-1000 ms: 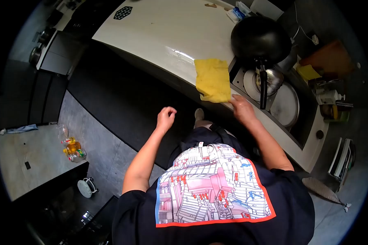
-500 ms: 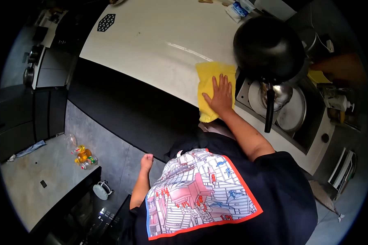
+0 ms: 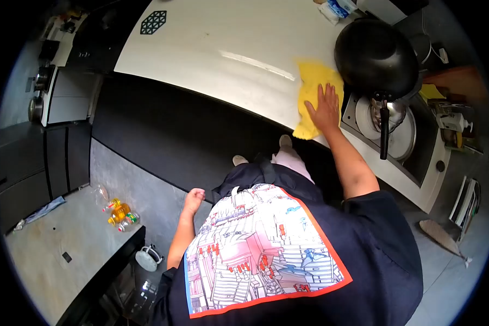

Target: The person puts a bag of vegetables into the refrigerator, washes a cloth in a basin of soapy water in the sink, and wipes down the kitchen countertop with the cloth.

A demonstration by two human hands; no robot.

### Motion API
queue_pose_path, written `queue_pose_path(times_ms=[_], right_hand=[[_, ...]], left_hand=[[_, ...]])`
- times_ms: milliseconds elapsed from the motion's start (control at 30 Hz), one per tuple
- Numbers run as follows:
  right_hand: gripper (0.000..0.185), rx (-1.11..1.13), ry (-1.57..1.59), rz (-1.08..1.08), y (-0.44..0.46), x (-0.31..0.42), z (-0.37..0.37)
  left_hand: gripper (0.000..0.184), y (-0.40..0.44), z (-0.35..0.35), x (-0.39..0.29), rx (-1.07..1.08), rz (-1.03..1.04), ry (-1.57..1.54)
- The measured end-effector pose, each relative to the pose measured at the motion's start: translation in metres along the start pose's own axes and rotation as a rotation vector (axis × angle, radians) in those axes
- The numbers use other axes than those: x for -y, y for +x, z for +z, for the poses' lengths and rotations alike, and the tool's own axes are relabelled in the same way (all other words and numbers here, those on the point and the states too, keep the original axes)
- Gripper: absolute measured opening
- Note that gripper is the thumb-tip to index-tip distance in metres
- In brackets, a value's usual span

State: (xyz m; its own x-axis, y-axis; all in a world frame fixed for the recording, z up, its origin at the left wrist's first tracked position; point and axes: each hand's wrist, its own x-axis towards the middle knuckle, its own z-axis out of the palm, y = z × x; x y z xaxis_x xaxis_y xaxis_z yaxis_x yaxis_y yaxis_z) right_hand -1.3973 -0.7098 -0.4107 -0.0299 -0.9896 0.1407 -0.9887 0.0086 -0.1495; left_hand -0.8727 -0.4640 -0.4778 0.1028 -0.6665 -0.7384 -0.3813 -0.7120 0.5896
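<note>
My right hand (image 3: 325, 110) lies flat with fingers stretched on a yellow cloth (image 3: 308, 87), pressing it to the white countertop (image 3: 201, 60) near its front edge. Just right of the cloth, a black wok (image 3: 376, 58) rests over the sink's back left part, its handle pointing toward me. Beneath it, the sink (image 3: 418, 171) holds a metal bowl and round plates or lids, partly hidden. My left hand (image 3: 194, 200) hangs low beside my body, fingers curled closed, with nothing seen in it.
A dark hexagonal trivet (image 3: 153, 22) and a white and blue packet (image 3: 336, 10) are on the counter. Dish soap (image 3: 453, 122) stands right of the sink. At the lower left, bottles (image 3: 119, 213) sit on another table (image 3: 54, 255), beside a small stool (image 3: 148, 258).
My right hand went from holding the cloth's corner to lying flat on it, and both have since shifted right in view. My left hand dropped lower and its fingers closed.
</note>
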Motion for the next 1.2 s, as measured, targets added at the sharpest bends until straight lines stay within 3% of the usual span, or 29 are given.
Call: queue_pose_path(times_ms=[100, 200, 300, 467, 533, 600, 733, 900, 967, 1000, 1100, 1167, 1200], right_hand=[[0.076, 0.056, -0.066, 0.131, -0.026, 0.024, 0.001], [0.078, 0.041, -0.122, 0.251, -0.038, 0.059, 0.008], [0.079, 0.059, -0.167, 0.295, -0.036, 0.090, 0.025], [0.078, 0.169, -0.063, 0.274, -0.007, 0.174, 0.031], [0.078, 0.159, -0.030, 0.268, 0.009, 0.193, 0.031], [0.079, 0.106, -0.008, 0.242, 0.026, 0.200, 0.034], [0.078, 0.077, 0.025, 0.130, 0.061, 0.194, 0.036], [0.076, -0.012, 0.088, -0.007, 0.101, 0.182, 0.041], [0.075, -0.027, 0.098, -0.016, 0.104, 0.181, 0.043], [0.074, -0.047, 0.101, -0.034, 0.100, 0.179, 0.044], [0.071, 0.055, 0.083, -0.050, 0.076, 0.174, 0.042], [0.070, 0.091, 0.079, -0.048, 0.038, 0.168, 0.030], [0.070, 0.105, 0.089, -0.053, 0.019, 0.161, 0.023]], left_hand=[[0.011, 0.022, -0.063, 0.040, -0.130, 0.002, -0.180], [0.013, 0.030, -0.109, 0.072, -0.244, -0.071, -0.031], [0.014, 0.036, -0.131, 0.101, -0.153, -0.154, 0.047], [0.014, 0.056, -0.127, 0.078, -0.075, -0.068, 0.181], [0.013, 0.073, -0.120, 0.059, -0.076, -0.039, 0.180], [0.013, 0.092, -0.112, 0.029, -0.066, 0.145, 0.293], [0.013, 0.116, -0.090, -0.040, -0.017, 0.170, 0.214], [0.027, 0.125, -0.058, -0.132, 0.100, 0.337, 0.142], [0.036, 0.139, -0.042, -0.154, -0.059, 0.424, 0.190], [0.042, 0.166, -0.037, -0.149, -0.104, 0.350, 0.091], [0.045, 0.154, -0.026, -0.240, -0.229, -0.096, -0.331], [0.044, 0.209, -0.027, -0.237, -0.387, 0.060, -0.265], [0.040, 0.200, -0.024, -0.260, -0.554, 0.367, -0.033]])
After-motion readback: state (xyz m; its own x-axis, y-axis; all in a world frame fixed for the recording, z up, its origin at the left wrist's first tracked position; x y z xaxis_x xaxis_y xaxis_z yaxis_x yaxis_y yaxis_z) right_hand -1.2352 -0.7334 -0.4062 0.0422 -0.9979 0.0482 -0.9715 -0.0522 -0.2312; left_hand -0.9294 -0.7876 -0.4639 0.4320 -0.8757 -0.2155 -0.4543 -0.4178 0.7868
